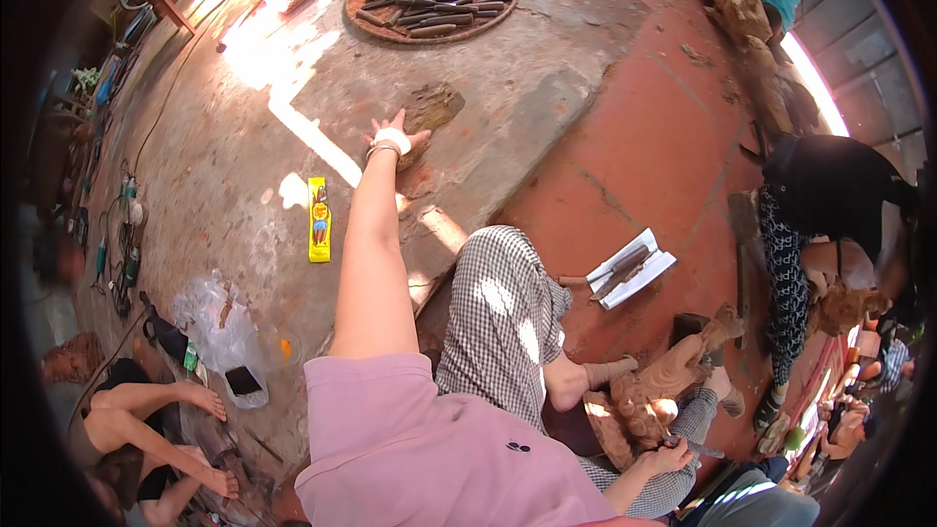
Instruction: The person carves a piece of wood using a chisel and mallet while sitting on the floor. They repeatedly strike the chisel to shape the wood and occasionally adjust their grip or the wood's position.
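Lighting: mixed, high contrast. You have hard daylight on the rough grey concrete floor (547,68), burned out to white toward the upper left, with a narrow bright strip running diagonally toward your bare left forearm (374,263). Small sun patches mark your black-and-white checked cloth trousers (478,351). The red tiled floor (644,156) lies in softer shade, one pale glint near its top. To your right, a long white slit (818,83) glares below the grey panelled wall (869,24).

Quality: your splayed left hand (388,134) and the flat yellow packet (319,220) read sharp. Far left is dim and smeared. Fisheye bends straight edges; black vignetting closes your corners.
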